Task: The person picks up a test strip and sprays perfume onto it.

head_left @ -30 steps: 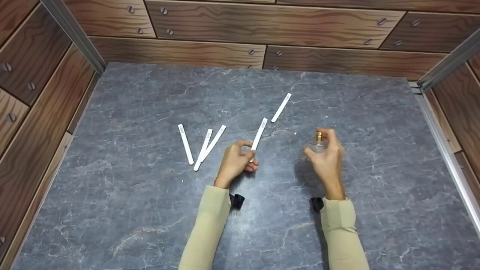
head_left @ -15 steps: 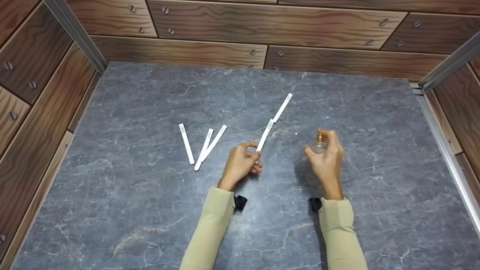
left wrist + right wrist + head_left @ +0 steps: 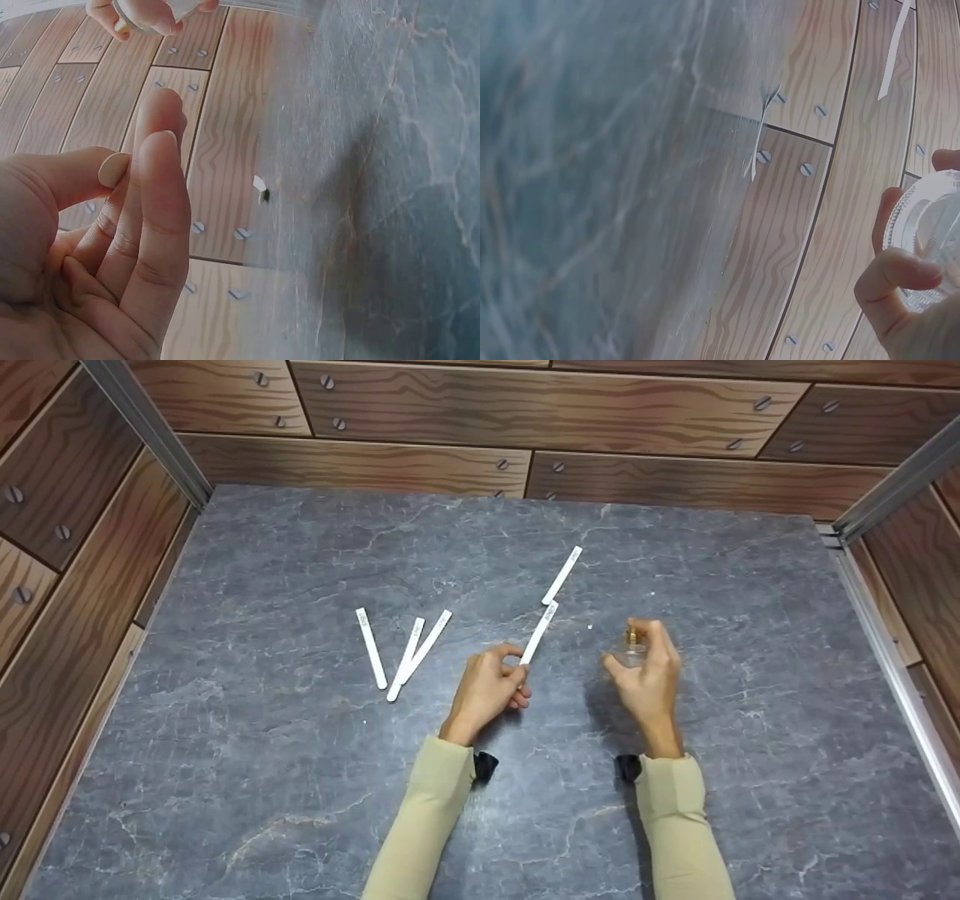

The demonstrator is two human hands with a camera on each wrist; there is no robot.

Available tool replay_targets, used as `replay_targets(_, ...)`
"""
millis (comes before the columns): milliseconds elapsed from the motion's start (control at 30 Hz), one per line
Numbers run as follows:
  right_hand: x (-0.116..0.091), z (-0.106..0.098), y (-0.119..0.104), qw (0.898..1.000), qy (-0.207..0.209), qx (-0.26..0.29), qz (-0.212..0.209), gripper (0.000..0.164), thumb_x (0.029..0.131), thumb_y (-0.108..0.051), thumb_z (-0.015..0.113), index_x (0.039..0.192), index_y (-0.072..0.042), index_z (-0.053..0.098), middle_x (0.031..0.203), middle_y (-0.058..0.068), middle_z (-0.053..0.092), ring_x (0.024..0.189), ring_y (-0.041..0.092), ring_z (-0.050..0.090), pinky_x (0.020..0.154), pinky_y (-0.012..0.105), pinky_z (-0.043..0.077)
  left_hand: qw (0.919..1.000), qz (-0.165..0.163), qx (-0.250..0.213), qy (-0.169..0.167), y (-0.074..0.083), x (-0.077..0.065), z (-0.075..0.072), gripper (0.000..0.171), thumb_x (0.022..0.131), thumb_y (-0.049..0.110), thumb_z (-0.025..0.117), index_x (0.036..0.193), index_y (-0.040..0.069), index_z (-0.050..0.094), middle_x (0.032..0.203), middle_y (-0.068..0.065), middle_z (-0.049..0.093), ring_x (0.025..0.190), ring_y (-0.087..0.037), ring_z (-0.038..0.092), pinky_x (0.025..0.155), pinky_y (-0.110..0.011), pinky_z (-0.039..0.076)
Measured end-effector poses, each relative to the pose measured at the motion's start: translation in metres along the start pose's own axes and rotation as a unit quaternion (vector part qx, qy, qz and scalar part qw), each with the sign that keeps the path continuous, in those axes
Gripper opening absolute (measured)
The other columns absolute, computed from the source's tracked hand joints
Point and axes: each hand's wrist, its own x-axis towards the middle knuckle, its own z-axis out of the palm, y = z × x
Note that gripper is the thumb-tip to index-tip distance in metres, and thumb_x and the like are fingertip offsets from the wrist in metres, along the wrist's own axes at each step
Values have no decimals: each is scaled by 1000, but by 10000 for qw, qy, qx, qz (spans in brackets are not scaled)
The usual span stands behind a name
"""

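Observation:
A white paper test strip (image 3: 538, 637) with small dark print at its far end is pinched between the thumb and fingers of my left hand (image 3: 486, 684). It slants up and to the right. My right hand (image 3: 651, 679) grips a clear glass perfume bottle (image 3: 937, 225), with one finger at its gold spray top (image 3: 631, 636). Fingers cover part of the bottle in the head view. The bottle is to the right of the held strip, apart from it. In the right wrist view the raised strip (image 3: 894, 56) appears at upper right.
Three white strips lie left of my hands: one alone (image 3: 372, 649) and two overlapping (image 3: 431, 641). Another strip (image 3: 562, 576) lies farther back on the grey marbled tabletop (image 3: 262, 780). Wood-patterned panels (image 3: 420, 405) enclose the back and sides.
My left hand has moved a little to the right with the strip, nearer the bottle. The right hand has shifted slightly left and still holds the bottle. The lying strips have not moved.

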Motion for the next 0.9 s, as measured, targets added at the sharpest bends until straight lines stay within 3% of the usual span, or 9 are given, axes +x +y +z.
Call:
replay_targets(500,1,3,1,9998,-60,-128,-125,46,63,17,77,104,8,60,90,21,62,81,34,61,72,29,49,9996,222,178,-12,5,-3,1,24,98,-3,61,121,-7,64,63,-9,68,49,-15,66,53,-43,62)
replay_targets(767,0,3,1,9997,24,-95,-212,44,62,19,78,101,9,60,89,18,61,80,35,62,72,19,49,9997,187,128,-38,4,-3,1,24,98,-3,61,122,-8,63,62,-9,67,48,-14,64,54,-44,62)
replay_targets(900,0,3,1,9999,60,-87,-119,46,62,19,78,103,10,61,91,18,61,82,34,61,74,22,49,9998,169,105,-25,2,-2,1,24,98,-3,61,121,-7,64,62,-8,67,48,-13,64,54,-45,62)
